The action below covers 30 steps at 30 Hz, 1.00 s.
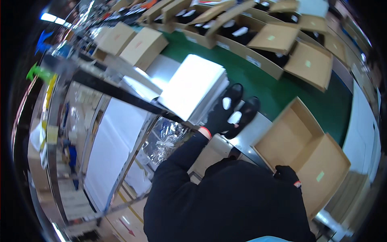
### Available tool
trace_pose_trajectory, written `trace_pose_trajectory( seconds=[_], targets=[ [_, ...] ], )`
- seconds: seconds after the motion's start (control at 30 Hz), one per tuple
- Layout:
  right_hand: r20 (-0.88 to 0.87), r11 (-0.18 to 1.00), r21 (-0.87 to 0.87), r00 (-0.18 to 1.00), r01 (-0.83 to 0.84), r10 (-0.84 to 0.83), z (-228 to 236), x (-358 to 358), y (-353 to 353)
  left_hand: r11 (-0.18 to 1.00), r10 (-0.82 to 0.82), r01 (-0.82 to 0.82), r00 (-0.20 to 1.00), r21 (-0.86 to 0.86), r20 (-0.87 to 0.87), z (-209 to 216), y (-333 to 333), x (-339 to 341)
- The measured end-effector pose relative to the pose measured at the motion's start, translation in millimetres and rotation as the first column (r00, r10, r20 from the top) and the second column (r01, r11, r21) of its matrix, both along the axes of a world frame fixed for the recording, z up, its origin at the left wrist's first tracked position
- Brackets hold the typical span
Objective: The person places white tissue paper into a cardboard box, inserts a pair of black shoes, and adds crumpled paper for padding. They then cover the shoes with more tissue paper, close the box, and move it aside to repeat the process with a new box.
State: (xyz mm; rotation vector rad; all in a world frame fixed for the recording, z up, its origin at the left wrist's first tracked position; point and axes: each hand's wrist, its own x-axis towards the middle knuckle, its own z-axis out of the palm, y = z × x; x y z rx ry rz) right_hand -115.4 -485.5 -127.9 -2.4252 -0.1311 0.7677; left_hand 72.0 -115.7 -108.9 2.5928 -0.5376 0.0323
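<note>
A pair of black shoes [248, 109] with pale insoles lies side by side on the metal edge of the line, ahead of me. My left hand [217, 118], in a black glove, is closed at their heel end; dark glove and dark shoe partly blend together. To the right, an open brown cardboard shoebox [292, 131] lies tilted, its lid folded out toward me with a pale green sticker on it. My right hand [287, 174], also gloved in black, grips the box's near edge where base and lid meet; some fingers are hidden.
A stack of white paper [193, 86] stands just left of the shoes. Beyond runs a green conveyor belt [258, 86] bearing several open shoeboxes [308, 64] with dark contents. Closed cartons [144, 46] sit at the far left. A dark metal rail [117, 92] crosses the left side.
</note>
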Motion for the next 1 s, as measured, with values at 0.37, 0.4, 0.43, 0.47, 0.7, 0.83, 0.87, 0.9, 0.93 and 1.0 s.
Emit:
trace_pose_trajectory(
  seconds=[0.37,0.4,0.43,0.47,0.7,0.83,0.87,0.9,0.93,1.0],
  targets=[
    [0.233,0.984,0.181,0.971,0.0,-0.043,43,48,25,0.442,0.891,-0.574,0.37,-0.69,0.263,39,218,-42],
    [0.24,0.984,0.179,0.97,-0.014,-0.03,46,52,28,0.267,0.923,-0.585,0.383,-0.766,0.029,34,253,-42],
    [0.243,0.982,0.182,0.97,-0.052,0.006,47,57,31,0.367,0.929,-0.726,0.259,-0.581,0.264,19,296,-40],
    [0.248,0.982,0.177,0.969,-0.059,0.014,46,60,32,0.406,0.848,-0.84,0.2,-0.36,0.491,27,299,-27],
    [0.255,0.972,0.223,0.967,-0.075,0.016,44,64,35,0.543,0.815,-0.833,0.493,-0.105,0.305,9,357,-19],
    [0.245,0.975,0.218,0.969,-0.04,-0.015,48,56,29,0.487,0.872,-0.744,0.444,-0.458,0.206,11,380,-25],
    [0.244,0.977,0.209,0.97,-0.044,-0.009,50,57,29,0.551,0.833,-0.759,0.523,-0.348,0.178,12,389,-31],
    [0.242,0.978,0.2,0.97,-0.056,0.006,53,58,30,0.604,0.796,-0.762,0.59,-0.233,0.137,14,406,-40],
    [0.239,0.975,0.211,0.971,-0.067,0.015,56,61,32,0.651,0.759,-0.75,0.646,-0.118,0.085,16,422,-49],
    [0.24,0.975,0.212,0.971,-0.059,0.007,62,67,41,0.503,0.853,-0.842,0.448,-0.194,0.267,41,424,-39]
  ],
)
